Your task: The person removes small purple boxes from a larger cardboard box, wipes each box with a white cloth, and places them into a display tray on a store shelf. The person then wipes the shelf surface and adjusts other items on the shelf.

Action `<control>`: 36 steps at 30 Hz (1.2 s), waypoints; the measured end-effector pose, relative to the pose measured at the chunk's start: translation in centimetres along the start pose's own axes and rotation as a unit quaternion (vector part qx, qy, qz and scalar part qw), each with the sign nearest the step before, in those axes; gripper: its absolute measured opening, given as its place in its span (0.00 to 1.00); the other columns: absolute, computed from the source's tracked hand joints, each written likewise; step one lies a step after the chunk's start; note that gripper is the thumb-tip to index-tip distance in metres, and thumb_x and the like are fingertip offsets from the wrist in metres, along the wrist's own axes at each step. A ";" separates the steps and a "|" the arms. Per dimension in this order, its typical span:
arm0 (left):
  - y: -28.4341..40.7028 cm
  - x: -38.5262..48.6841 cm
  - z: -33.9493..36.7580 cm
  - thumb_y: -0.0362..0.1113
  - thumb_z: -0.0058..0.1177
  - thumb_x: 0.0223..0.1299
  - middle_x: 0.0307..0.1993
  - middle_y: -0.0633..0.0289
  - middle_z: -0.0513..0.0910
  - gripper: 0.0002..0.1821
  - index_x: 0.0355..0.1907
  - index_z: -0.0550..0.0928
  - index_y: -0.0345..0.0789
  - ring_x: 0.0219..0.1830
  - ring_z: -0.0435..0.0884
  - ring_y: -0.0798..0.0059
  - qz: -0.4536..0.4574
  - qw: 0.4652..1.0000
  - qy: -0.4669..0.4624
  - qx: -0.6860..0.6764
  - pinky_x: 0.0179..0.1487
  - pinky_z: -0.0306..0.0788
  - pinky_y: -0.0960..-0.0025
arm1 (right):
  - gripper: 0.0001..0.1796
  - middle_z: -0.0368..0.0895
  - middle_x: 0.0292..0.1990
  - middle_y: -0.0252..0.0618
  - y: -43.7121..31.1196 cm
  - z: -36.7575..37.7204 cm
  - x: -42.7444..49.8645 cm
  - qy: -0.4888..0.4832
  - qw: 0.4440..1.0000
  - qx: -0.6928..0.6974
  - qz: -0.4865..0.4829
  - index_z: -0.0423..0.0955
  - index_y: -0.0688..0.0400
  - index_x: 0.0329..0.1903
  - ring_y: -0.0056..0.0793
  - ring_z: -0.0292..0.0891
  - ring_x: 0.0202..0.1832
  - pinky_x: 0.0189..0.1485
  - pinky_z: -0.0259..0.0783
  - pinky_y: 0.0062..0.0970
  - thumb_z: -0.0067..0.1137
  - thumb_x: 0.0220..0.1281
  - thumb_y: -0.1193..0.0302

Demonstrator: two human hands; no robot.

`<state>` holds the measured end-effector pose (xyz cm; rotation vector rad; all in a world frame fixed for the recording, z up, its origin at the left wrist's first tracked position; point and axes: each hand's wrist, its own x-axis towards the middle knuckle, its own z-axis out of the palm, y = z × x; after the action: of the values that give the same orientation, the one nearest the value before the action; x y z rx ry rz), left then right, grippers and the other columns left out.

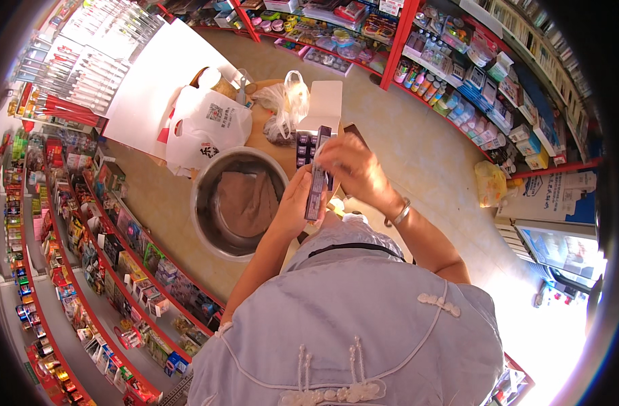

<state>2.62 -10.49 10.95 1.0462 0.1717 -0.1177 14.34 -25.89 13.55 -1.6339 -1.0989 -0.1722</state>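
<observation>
A long, narrow dark purple box (315,190) with printed writing stands lengthwise in my left hand (295,200). Over the upper part of that box is my right hand (352,161), blurred, its fingertips bent in beside a pale bit. Whether they grip it cannot be made out. Just beyond both hands, a carton with a raised white lid (325,99) holds several small dark purple boxes (302,150). To the left of my left hand sits a steel basin (204,223) with a smooth brown mass (246,203) in it, maybe dough.
A printed white plastic bag (223,122) and a knotted clear bag (291,104) lie past the basin, near a jar (218,81). Stocked shelves with red edges (81,284) curve along the left. More shelving (441,76) stands at the far right. A yellow bag (489,183) rests by it.
</observation>
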 end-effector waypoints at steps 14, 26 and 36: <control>-0.5 0.1 -0.5 0.47 0.37 0.83 0.36 0.61 0.78 0.24 0.74 0.64 0.43 0.17 0.71 0.80 0.053 0.984 -0.086 -0.144 0.19 0.67 0.76 | 0.12 0.81 0.45 0.38 -0.1 -1.0 0.8 -0.047 0.996 -0.039 -0.060 0.82 0.60 0.40 0.38 0.78 0.50 0.54 0.76 0.33 0.68 0.51 0.80; 0.0 -0.2 0.3 0.49 0.31 0.84 0.23 0.59 0.73 0.23 0.70 0.65 0.41 0.16 0.70 0.75 0.014 0.998 -0.039 -0.055 0.18 0.64 0.75 | 0.08 0.81 0.45 0.39 0.8 0.5 0.6 0.068 0.989 0.051 0.120 0.84 0.59 0.43 0.32 0.79 0.48 0.48 0.76 0.28 0.67 0.61 0.79; -1.3 0.0 -1.0 0.47 0.35 0.84 0.58 0.64 0.78 0.25 0.73 0.67 0.35 0.58 0.77 0.79 0.036 0.983 -0.054 -0.170 0.60 0.72 0.74 | 0.12 0.80 0.43 0.37 -3.5 0.5 -1.5 -0.121 0.986 0.095 -0.061 0.81 0.59 0.42 0.39 0.77 0.47 0.52 0.74 0.36 0.68 0.53 0.82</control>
<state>2.31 -10.31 9.36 0.7031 0.0529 -0.0758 10.81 -26.46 14.86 -1.4437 -1.3601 0.0528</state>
